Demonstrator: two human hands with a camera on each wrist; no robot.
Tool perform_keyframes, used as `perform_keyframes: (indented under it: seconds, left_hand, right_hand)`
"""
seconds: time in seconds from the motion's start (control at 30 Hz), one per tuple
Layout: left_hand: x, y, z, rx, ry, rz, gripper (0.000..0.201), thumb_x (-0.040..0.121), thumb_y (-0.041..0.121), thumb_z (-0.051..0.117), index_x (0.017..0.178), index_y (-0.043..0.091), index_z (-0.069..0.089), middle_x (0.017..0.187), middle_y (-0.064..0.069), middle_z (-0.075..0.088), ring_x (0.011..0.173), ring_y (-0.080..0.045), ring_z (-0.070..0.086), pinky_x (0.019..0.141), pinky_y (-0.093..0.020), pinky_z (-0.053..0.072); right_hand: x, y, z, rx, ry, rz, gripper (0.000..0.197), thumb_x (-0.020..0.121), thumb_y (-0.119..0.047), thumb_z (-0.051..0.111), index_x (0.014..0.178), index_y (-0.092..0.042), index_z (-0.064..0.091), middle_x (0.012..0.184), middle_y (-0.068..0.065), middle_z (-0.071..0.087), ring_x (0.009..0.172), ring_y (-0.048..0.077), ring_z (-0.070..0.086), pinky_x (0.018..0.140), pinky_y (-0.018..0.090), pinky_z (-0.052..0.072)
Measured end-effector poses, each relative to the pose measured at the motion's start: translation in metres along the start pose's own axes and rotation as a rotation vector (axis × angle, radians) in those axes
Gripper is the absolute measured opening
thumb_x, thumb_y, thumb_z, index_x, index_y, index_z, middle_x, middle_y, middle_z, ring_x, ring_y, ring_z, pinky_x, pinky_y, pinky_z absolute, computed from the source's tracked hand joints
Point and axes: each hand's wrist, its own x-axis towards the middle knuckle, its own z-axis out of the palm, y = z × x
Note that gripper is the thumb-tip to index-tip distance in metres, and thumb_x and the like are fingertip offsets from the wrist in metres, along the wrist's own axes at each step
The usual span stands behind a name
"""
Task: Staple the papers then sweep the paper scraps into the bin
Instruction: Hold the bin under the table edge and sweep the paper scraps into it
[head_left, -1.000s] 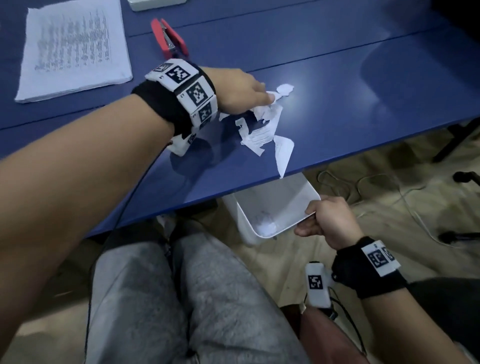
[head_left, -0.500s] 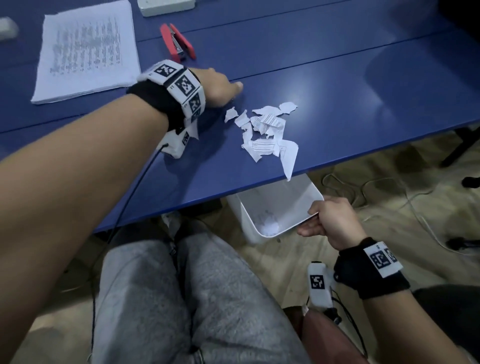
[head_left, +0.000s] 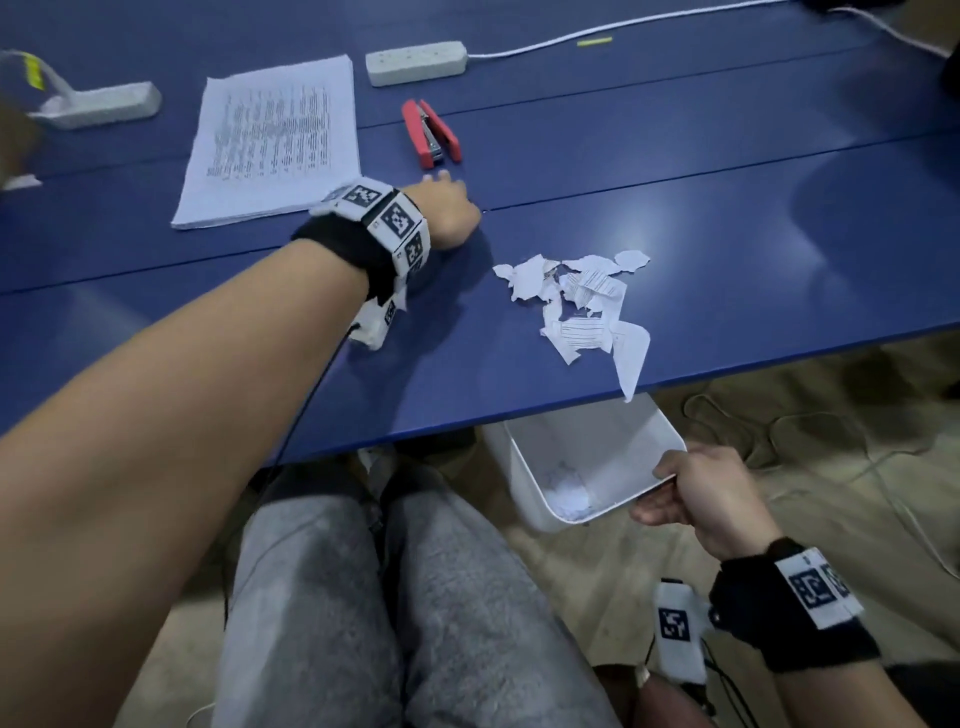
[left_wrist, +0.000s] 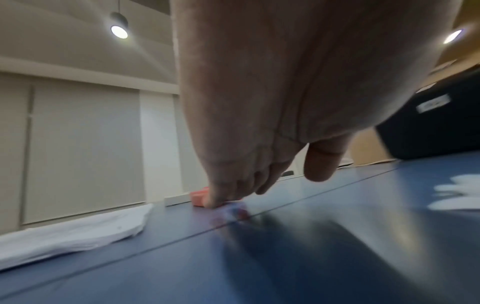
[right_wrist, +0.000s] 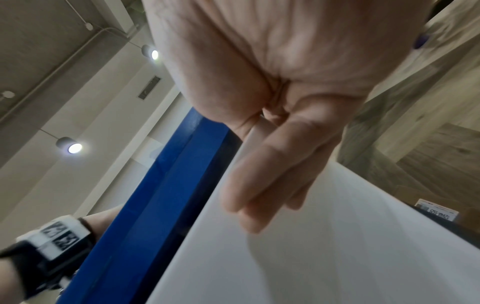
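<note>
The person sits at a blue table (head_left: 675, 208). The left hand (head_left: 449, 208) rests on the tabletop with its fingers stretched out and holding nothing; in the left wrist view the fingertips (left_wrist: 215, 200) touch the surface just in front of the red stapler (left_wrist: 200, 196). From the head view the stapler (head_left: 430, 133) lies flat, just beyond that hand. To its left is the stack of papers (head_left: 270, 140), printed side up and lying squarely on the table, with the left wrist just beside its near right corner.

The paper scraps (head_left: 582, 301) sit in a loose heap near the front edge of the table, to the right of the left hand and apart from it. One long scrap at the bottom of the heap pokes out over the edge, directly above the bin (head_left: 613, 441).

The bin is white and is held below the table edge, tilted so its opening faces up toward the scraps. A few bits of paper already lie in its bottom. The right hand (head_left: 701, 488) grips the near rim, thumb on the outside and fingers (right_wrist: 262, 176) curled over the wall to the inside.

Two white power strips (head_left: 415, 62) lie farther back on the table, one behind the stapler and one at the far left. The person's knees in grey trousers (head_left: 363, 597) show beneath the table.
</note>
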Motion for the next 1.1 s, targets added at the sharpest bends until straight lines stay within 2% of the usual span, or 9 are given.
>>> perform_keyframes:
  seconds: [0.1,0.27,0.4,0.7,0.83,0.93,1.0,1.03,1.1]
  left_hand:
    - [0.0,0.014,-0.006,0.027,-0.04,0.064,0.044,0.097,-0.001,0.032,0.138,-0.005,0.046,0.144,-0.028,0.041,0.135,-0.044,0.037,0.107,-0.054,0.037]
    - [-0.013,0.043,0.0,0.199,-0.098,0.359,0.028,0.087,0.012,0.041,0.106,0.001,0.059,0.128,-0.024,0.056,0.12,-0.041,0.05,0.102,-0.049,0.043]
    - [-0.034,0.067,0.02,0.267,-0.054,0.444,0.039,0.093,-0.006,0.031,0.127,-0.007,0.051,0.137,-0.03,0.047,0.137,-0.042,0.034,0.109,-0.052,0.037]
    - [-0.107,0.097,0.048,0.23,0.003,0.522,0.048,0.103,0.018,0.028,0.145,-0.003,0.038,0.156,-0.026,0.025,0.146,-0.037,0.024,0.118,-0.048,0.025]
    - [-0.131,0.107,0.053,0.162,-0.16,0.555,0.052,0.105,0.023,0.022,0.149,-0.003,0.028,0.159,-0.027,0.019,0.149,-0.036,0.021,0.119,-0.044,0.025]
    - [-0.135,0.114,0.036,0.275,-0.183,0.596,0.034,0.101,0.013,0.032,0.118,-0.005,0.056,0.11,-0.02,0.062,0.096,-0.034,0.058,0.081,-0.035,0.05]
    - [-0.124,0.12,0.021,0.318,-0.087,0.611,0.026,0.099,0.011,0.038,0.102,-0.003,0.06,0.104,-0.015,0.064,0.079,-0.028,0.051,0.069,-0.028,0.041]
    - [-0.118,0.122,0.014,0.312,-0.047,0.562,0.027,0.099,0.01,0.036,0.101,-0.004,0.059,0.116,-0.02,0.063,0.088,-0.03,0.052,0.075,-0.031,0.041]
    - [-0.102,0.122,0.003,0.328,-0.022,0.402,0.039,0.101,0.01,0.029,0.128,-0.006,0.052,0.146,-0.026,0.043,0.127,-0.038,0.045,0.102,-0.042,0.037]
  right_hand:
    - [-0.002,-0.003,0.003,-0.001,-0.01,-0.007,0.02,0.083,0.01,0.042,0.088,0.006,0.061,0.056,0.026,0.062,0.035,0.033,0.06,0.038,0.033,0.055]
    - [-0.005,-0.005,0.002,0.009,-0.006,-0.011,0.02,0.082,0.01,0.043,0.09,0.006,0.061,0.057,0.028,0.063,0.037,0.036,0.062,0.037,0.031,0.054]
    - [-0.011,-0.005,-0.002,0.014,-0.004,-0.013,0.02,0.083,0.009,0.043,0.089,0.005,0.061,0.053,0.026,0.063,0.037,0.036,0.062,0.038,0.033,0.055]
    - [-0.03,0.003,-0.014,0.051,0.015,-0.006,0.016,0.08,0.01,0.044,0.079,0.012,0.059,0.059,0.032,0.059,0.035,0.035,0.061,0.035,0.03,0.053]
    - [-0.035,0.008,-0.019,0.052,0.03,0.003,0.015,0.081,0.01,0.043,0.08,0.012,0.058,0.055,0.031,0.059,0.036,0.036,0.061,0.035,0.031,0.052]
    - [-0.037,0.009,-0.022,0.056,0.04,0.014,0.015,0.081,0.011,0.043,0.08,0.011,0.058,0.046,0.029,0.058,0.035,0.037,0.061,0.033,0.031,0.051]
    - [-0.038,0.008,-0.023,0.057,0.045,0.016,0.014,0.081,0.011,0.043,0.079,0.011,0.057,0.043,0.027,0.057,0.034,0.036,0.06,0.032,0.031,0.051]
    - [-0.039,0.008,-0.024,0.058,0.047,0.016,0.015,0.082,0.011,0.043,0.079,0.01,0.057,0.043,0.026,0.057,0.033,0.036,0.06,0.032,0.031,0.051]
    - [-0.041,0.007,-0.024,0.061,0.051,0.017,0.016,0.082,0.011,0.043,0.079,0.009,0.058,0.043,0.026,0.057,0.033,0.036,0.06,0.032,0.031,0.051]
